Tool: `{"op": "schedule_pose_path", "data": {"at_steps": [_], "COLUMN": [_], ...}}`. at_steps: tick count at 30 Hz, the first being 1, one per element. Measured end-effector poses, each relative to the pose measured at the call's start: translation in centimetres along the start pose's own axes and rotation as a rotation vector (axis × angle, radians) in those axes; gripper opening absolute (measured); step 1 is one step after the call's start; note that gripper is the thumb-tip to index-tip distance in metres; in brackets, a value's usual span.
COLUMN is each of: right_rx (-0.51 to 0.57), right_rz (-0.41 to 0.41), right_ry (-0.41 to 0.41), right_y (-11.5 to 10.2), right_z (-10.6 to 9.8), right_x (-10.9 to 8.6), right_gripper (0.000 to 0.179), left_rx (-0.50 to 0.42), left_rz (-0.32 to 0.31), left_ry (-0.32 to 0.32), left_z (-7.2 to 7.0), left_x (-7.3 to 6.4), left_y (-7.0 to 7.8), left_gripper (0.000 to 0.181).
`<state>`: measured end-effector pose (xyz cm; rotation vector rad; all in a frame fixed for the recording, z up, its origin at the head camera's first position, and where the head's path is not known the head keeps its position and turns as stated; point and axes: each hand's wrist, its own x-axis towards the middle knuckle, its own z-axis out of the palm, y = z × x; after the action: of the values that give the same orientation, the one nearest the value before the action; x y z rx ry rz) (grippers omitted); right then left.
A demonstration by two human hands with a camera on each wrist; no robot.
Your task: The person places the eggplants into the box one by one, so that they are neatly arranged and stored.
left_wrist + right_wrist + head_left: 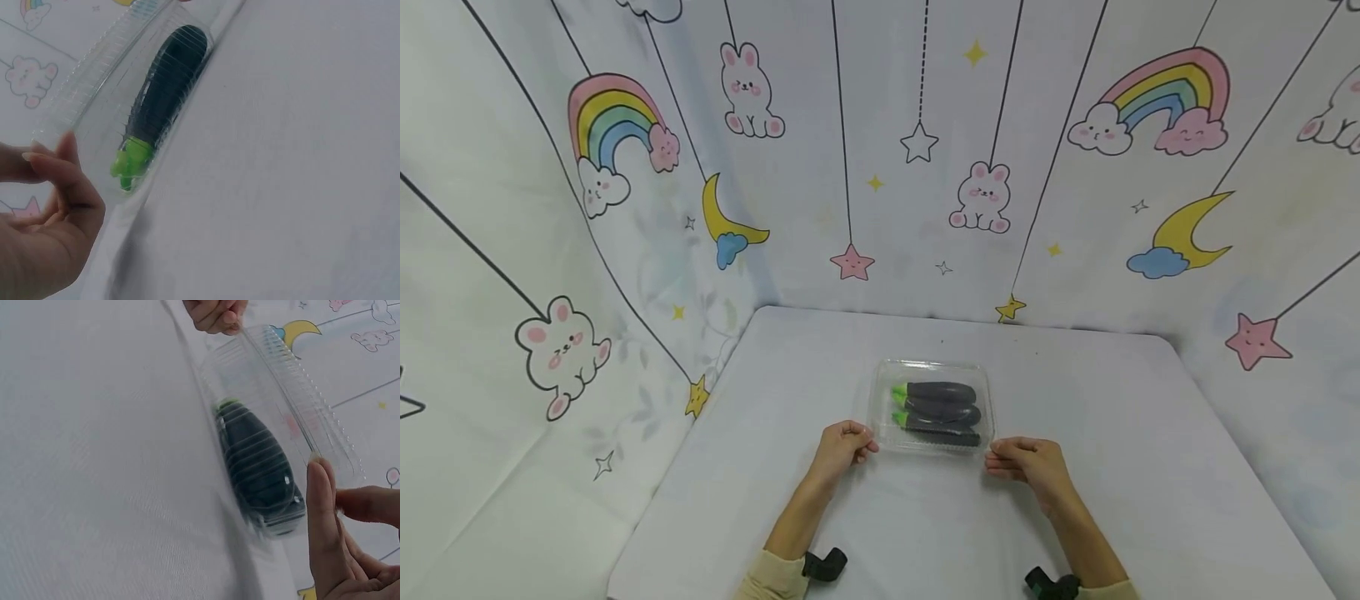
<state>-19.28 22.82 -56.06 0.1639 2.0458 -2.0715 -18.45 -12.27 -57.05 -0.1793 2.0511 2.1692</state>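
Note:
A clear plastic clamshell box (pixel 880 392) sits near the middle of the white table. Inside it lie three dark eggplants (pixel 940 412) side by side, their green caps pointing left. My left hand (pixel 844 446) pinches the box's front left corner between thumb and fingers. At the front right corner, my right hand (pixel 1028 467) pinches the rim in the same way. Through the ribbed wall, the left wrist view shows one eggplant (pixel 169 81) with its green cap nearest that hand. In the right wrist view, a rounded dark end of an eggplant (pixel 259 462) faces the right hand.
The table (pixel 775 367) is covered in white and meets a cloth backdrop (pixel 910 208) behind and at the sides, printed with rabbits, rainbows, moons and stars. Black camera mounts (pixel 825 565) sit at both wrists, next to the pale sleeves (pixel 772 577).

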Motion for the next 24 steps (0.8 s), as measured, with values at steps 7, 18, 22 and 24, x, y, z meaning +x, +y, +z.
{"op": "schedule_pose_path", "data": {"at_steps": [7, 18, 22, 24], "right_rx": [-0.039, -0.196, -0.293, -0.364], "right_rz": [-0.007, -0.054, -0.099, -0.149], "right_ry": [-0.050, -0.139, -0.043, 0.003], "right_y": [0.1, -1.3, -1.6, -1.7], "right_z": [-0.2, -1.0, -1.4, -1.7], "right_x": [0.1, -0.5, -0.5, -0.3], "right_gripper": [0.040, 0.044, 0.045, 0.045], "left_rx": [0.019, 0.028, 0.082, 0.118], "left_rz": [0.001, -0.009, -0.020, -0.022], "left_ry": [-0.055, -0.095, -0.106, -0.098], "left_z": [-0.5, -0.9, -1.3, -1.6], "left_x": [-0.1, 0.3, 0.2, 0.1], "left_y": [0.7, 0.5, 0.9, 1.1], "left_gripper": [0.017, 0.020, 0.024, 0.028]}}
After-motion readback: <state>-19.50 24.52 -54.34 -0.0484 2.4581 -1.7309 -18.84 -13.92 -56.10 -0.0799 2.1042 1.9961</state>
